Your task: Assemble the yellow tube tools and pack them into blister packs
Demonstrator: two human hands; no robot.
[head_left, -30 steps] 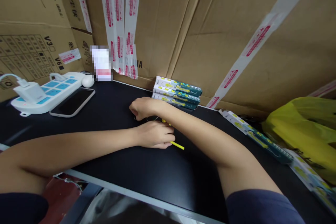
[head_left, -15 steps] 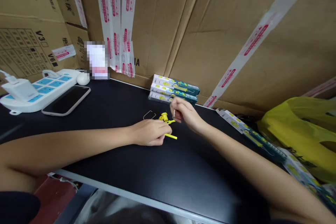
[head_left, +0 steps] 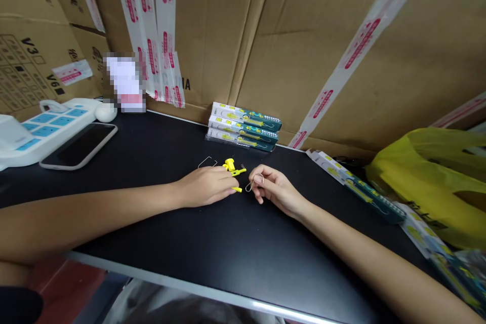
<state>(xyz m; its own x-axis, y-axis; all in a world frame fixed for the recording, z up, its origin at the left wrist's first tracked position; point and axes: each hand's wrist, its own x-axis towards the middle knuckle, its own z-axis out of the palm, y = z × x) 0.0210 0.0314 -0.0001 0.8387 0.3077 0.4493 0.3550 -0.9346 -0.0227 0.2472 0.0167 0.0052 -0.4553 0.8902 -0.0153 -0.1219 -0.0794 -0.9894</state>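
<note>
My left hand (head_left: 208,185) rests low over the black table, its fingers closed around a thin yellow rod (head_left: 237,190) whose end sticks out past the fingertips. Just to its right, my right hand (head_left: 274,190) pinches a bent metal wire hook (head_left: 249,187) between thumb and fingers. Beyond the left fingers lie a yellow cap-like part (head_left: 230,164) and a slotted yellow piece (head_left: 239,172). Close by is a small coil (head_left: 243,165), perhaps a spring. A bent wire loop (head_left: 207,160) lies behind the left hand, partly covered by it.
Several illustrated boxes (head_left: 243,129) are stacked against the cardboard wall (head_left: 212,35). More boxes (head_left: 357,185) line the right side beside a yellow plastic bag (head_left: 429,177). At the left are a phone (head_left: 79,147) and a white power strip (head_left: 49,129).
My right hand has come down and turned, so the wire hook now shows clearly. Less of the yellow rod sticks out from my left hand. The view has shifted slightly.
</note>
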